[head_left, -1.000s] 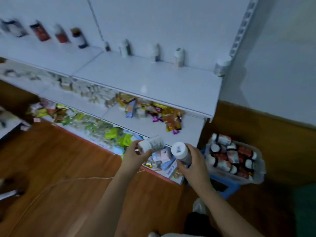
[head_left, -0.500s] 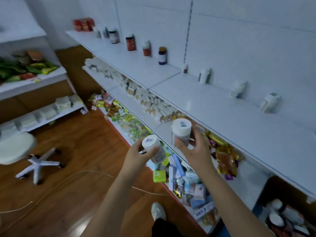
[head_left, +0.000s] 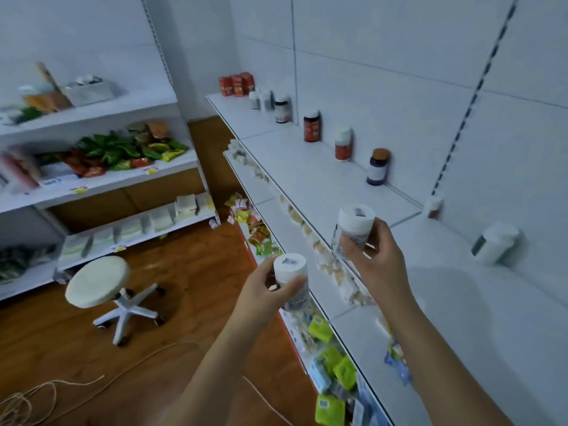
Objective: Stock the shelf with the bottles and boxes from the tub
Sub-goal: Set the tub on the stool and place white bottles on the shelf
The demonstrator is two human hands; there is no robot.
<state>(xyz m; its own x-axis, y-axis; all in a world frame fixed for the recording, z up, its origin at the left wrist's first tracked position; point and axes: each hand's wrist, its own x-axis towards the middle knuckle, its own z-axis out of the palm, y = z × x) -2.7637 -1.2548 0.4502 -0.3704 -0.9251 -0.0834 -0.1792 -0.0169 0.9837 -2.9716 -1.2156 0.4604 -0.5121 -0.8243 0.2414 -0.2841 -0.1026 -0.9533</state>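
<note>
My left hand [head_left: 264, 290] grips a white-capped bottle [head_left: 292, 279] upright, out over the floor in front of the lower shelves. My right hand [head_left: 378, 259] holds a second white-capped bottle [head_left: 353, 229] a little higher, at the front edge of the white top shelf [head_left: 322, 179]. Along the back of that shelf stand several spaced bottles, among them a red one [head_left: 312, 129], a dark blue one [head_left: 378, 167] and a white one [head_left: 496, 242]. Red boxes [head_left: 236, 84] sit at its far end. The tub is out of view.
Lower shelves [head_left: 276, 222] hold small pale packs and bright snack bags. A round white stool [head_left: 98, 285] stands on the wooden floor to the left. A second shelving unit [head_left: 101, 179] with packets lines the left wall. Cord [head_left: 27, 401] lies on the floor.
My view has swung left along the shelf and the tub has left the frame. Both hands have carried their bottles up from near the tub to the top shelf's front edge.
</note>
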